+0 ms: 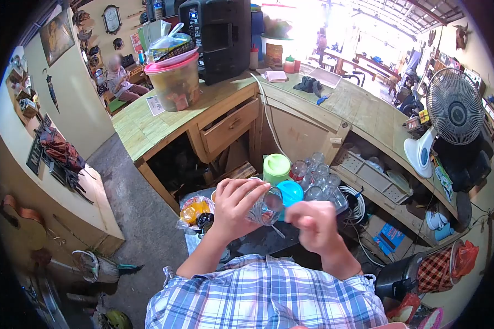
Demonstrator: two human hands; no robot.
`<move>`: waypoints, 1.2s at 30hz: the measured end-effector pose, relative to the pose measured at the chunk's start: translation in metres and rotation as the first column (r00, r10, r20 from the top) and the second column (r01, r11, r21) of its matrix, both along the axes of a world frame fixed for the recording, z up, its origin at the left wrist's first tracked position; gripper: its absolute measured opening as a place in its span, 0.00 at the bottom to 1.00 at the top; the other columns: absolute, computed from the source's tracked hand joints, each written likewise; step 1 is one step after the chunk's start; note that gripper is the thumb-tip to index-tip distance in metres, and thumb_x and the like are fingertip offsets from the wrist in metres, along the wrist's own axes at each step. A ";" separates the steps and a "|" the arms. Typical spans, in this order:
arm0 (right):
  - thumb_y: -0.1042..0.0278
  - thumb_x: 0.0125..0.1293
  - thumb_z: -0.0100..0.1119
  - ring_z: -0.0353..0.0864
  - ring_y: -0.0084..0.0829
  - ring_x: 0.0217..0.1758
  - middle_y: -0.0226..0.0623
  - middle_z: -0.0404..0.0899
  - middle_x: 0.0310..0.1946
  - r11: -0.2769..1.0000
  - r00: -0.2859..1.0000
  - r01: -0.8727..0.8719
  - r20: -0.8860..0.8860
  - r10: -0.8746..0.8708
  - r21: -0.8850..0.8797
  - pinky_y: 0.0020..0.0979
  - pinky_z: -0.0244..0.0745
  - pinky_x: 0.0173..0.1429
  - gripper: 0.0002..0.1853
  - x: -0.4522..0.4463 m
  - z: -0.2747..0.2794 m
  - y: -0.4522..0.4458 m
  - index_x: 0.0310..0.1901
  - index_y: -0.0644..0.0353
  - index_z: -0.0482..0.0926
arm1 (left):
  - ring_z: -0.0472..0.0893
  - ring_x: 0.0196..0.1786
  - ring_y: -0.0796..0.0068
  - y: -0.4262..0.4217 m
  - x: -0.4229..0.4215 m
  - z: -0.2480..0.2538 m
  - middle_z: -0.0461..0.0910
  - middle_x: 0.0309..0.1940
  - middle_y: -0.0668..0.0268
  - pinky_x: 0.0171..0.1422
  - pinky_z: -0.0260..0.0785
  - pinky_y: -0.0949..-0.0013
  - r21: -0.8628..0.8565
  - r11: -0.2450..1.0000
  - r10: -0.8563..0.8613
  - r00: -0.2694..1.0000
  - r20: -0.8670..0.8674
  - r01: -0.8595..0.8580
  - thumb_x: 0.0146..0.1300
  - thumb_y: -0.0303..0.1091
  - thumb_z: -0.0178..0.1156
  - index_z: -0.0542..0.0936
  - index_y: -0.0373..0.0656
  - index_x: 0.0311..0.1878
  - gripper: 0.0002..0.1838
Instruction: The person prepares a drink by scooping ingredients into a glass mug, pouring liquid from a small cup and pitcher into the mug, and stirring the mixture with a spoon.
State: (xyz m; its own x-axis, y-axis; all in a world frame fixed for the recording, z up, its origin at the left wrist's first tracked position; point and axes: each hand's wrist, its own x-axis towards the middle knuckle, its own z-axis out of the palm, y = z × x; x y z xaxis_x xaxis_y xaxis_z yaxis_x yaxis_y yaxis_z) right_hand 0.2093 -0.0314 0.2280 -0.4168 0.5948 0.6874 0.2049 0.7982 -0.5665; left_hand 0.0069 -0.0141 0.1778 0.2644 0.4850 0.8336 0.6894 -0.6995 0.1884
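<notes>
My left hand is wrapped round a clear drinking glass, held tilted on its side in front of my chest. Close to the glass's right end is my right hand, its fingers curled in and slightly blurred; whether anything is in them I cannot make out. Just beyond the glass stand a container with a light green lid and one with a blue lid. Several upturned clear glasses are grouped to the right of these. A spoon handle shows below the glass.
Left of my hands lies a bag of orange contents on the low dark table. Around it runs a wooden counter with a black speaker, a pink-lidded tub and a fan. A person sits far left.
</notes>
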 end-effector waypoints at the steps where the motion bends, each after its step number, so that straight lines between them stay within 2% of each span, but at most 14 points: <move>1: 0.50 0.75 0.41 0.79 0.39 0.20 0.35 0.75 0.17 0.999 1.000 0.004 0.028 -0.005 0.035 0.34 0.72 0.26 0.24 -0.012 -0.013 0.006 0.27 0.58 0.76 | 0.78 0.49 0.65 -0.001 0.001 0.001 0.81 0.48 0.67 0.53 0.64 0.57 -0.016 1.000 0.009 1.000 0.001 -0.009 0.35 0.43 0.75 0.79 0.48 0.54 0.36; 6: 0.53 0.73 0.45 0.80 0.39 0.24 0.38 0.77 0.20 0.996 0.997 -0.009 0.076 0.002 0.087 0.36 0.72 0.28 0.20 0.004 -0.012 0.008 0.27 0.55 0.76 | 0.78 0.49 0.62 -0.002 -0.003 -0.005 0.81 0.48 0.64 0.55 0.65 0.57 -0.154 0.986 -0.057 0.996 0.072 0.068 0.33 0.42 0.75 0.78 0.47 0.56 0.39; 11: 0.49 0.72 0.44 0.72 0.38 0.20 0.33 0.65 0.13 0.986 0.987 -0.031 0.158 0.005 0.165 0.38 0.64 0.29 0.24 -0.014 -0.039 0.029 0.22 0.54 0.75 | 0.78 0.51 0.56 0.002 -0.003 -0.024 0.80 0.49 0.60 0.59 0.66 0.57 -0.336 0.919 -0.154 0.972 0.177 0.206 0.32 0.44 0.77 0.77 0.46 0.57 0.42; 13: 0.49 0.72 0.44 0.71 0.37 0.20 0.32 0.65 0.13 0.979 0.989 -0.061 0.147 0.033 0.193 0.37 0.63 0.30 0.25 -0.003 -0.030 0.029 0.21 0.54 0.75 | 0.78 0.54 0.60 0.002 -0.004 -0.028 0.80 0.50 0.59 0.62 0.66 0.59 -0.506 0.773 -0.221 0.910 0.350 0.382 0.32 0.43 0.79 0.75 0.43 0.58 0.44; 18: 0.46 0.72 0.43 0.69 0.35 0.18 0.30 0.64 0.13 0.966 0.980 -0.195 0.061 0.187 0.170 0.35 0.60 0.31 0.28 0.012 -0.017 0.039 0.18 0.53 0.74 | 0.75 0.58 0.73 0.008 -0.014 -0.041 0.78 0.53 0.62 0.67 0.63 0.65 -0.577 0.419 -0.300 0.707 0.640 0.701 0.30 0.39 0.82 0.72 0.35 0.61 0.49; 21: 0.45 0.73 0.41 0.69 0.35 0.19 0.30 0.65 0.13 0.937 0.933 -0.342 0.143 0.329 0.075 0.33 0.61 0.34 0.29 -0.009 -0.037 0.041 0.18 0.53 0.74 | 0.76 0.56 0.67 0.022 -0.018 -0.058 0.76 0.54 0.59 0.65 0.64 0.64 -0.494 0.041 -0.333 0.478 0.812 0.868 0.26 0.45 0.83 0.70 0.35 0.61 0.53; 22: 0.45 0.73 0.41 0.69 0.35 0.19 0.30 0.65 0.13 0.936 0.933 -0.343 0.143 0.330 0.079 0.33 0.61 0.34 0.29 -0.005 -0.030 0.043 0.18 0.53 0.74 | 0.76 0.56 0.67 0.025 -0.019 -0.061 0.76 0.54 0.59 0.65 0.64 0.64 -0.495 0.044 -0.336 0.480 0.811 0.868 0.26 0.45 0.83 0.70 0.35 0.61 0.53; 24: 0.47 0.75 0.38 0.69 0.29 0.20 0.25 0.74 0.16 0.895 0.903 -0.429 0.057 0.425 0.125 0.33 0.61 0.35 0.30 0.011 -0.004 0.048 0.18 0.53 0.75 | 0.75 0.58 0.71 0.027 -0.017 -0.070 0.74 0.57 0.59 0.67 0.62 0.65 -0.316 -0.254 -0.300 0.236 0.924 0.914 0.26 0.49 0.83 0.68 0.33 0.63 0.57; 26: 0.47 0.75 0.38 0.68 0.29 0.20 0.24 0.74 0.15 0.896 0.907 -0.421 0.083 0.413 0.143 0.33 0.61 0.35 0.30 0.010 -0.003 0.051 0.18 0.54 0.75 | 0.76 0.56 0.66 0.029 -0.008 -0.083 0.74 0.57 0.55 0.62 0.67 0.63 -0.223 -0.342 -0.266 0.134 0.955 0.913 0.29 0.52 0.82 0.68 0.32 0.62 0.56; 28: 0.47 0.75 0.38 0.68 0.31 0.19 0.26 0.69 0.13 0.858 0.866 -0.499 0.099 0.489 0.125 0.34 0.59 0.34 0.30 -0.011 -0.019 0.052 0.16 0.53 0.74 | 0.77 0.53 0.61 0.034 -0.004 -0.092 0.74 0.54 0.53 0.55 0.71 0.60 0.099 -0.621 -0.091 -0.197 0.976 0.778 0.34 0.54 0.79 0.66 0.32 0.63 0.55; 30: 0.47 0.75 0.38 0.67 0.31 0.19 0.25 0.70 0.13 0.827 0.834 -0.551 0.109 0.541 0.109 0.34 0.59 0.35 0.30 -0.017 -0.008 0.049 0.16 0.53 0.74 | 0.78 0.47 0.57 0.025 -0.007 -0.107 0.75 0.46 0.49 0.46 0.74 0.58 0.113 -0.530 0.024 -0.119 0.993 0.840 0.35 0.56 0.76 0.64 0.30 0.62 0.55; 32: 0.50 0.74 0.42 0.69 0.32 0.22 0.26 0.71 0.15 0.835 0.843 -0.537 0.026 0.538 0.118 0.34 0.60 0.36 0.27 -0.001 0.011 0.061 0.17 0.53 0.73 | 0.77 0.41 0.58 0.024 0.023 -0.089 0.75 0.39 0.50 0.40 0.72 0.61 0.321 -0.840 0.136 -0.404 0.905 0.437 0.32 0.59 0.75 0.64 0.28 0.60 0.56; 34: 0.54 0.72 0.46 0.69 0.33 0.23 0.26 0.71 0.15 0.831 0.839 -0.543 0.034 0.543 0.119 0.34 0.61 0.36 0.24 -0.002 0.011 0.062 0.18 0.52 0.74 | 0.77 0.37 0.60 0.023 0.029 -0.087 0.74 0.36 0.51 0.36 0.70 0.63 0.323 -0.842 0.149 -0.390 0.909 0.432 0.30 0.62 0.74 0.66 0.28 0.57 0.56; 36: 0.56 0.72 0.47 0.68 0.34 0.21 0.26 0.73 0.16 0.792 0.802 -0.598 0.101 0.589 0.122 0.35 0.62 0.36 0.23 -0.019 -0.004 0.063 0.18 0.52 0.75 | 0.77 0.36 0.61 0.023 0.038 -0.095 0.75 0.37 0.53 0.35 0.69 0.65 0.427 -0.860 0.215 -0.558 0.801 0.280 0.30 0.63 0.74 0.67 0.29 0.56 0.55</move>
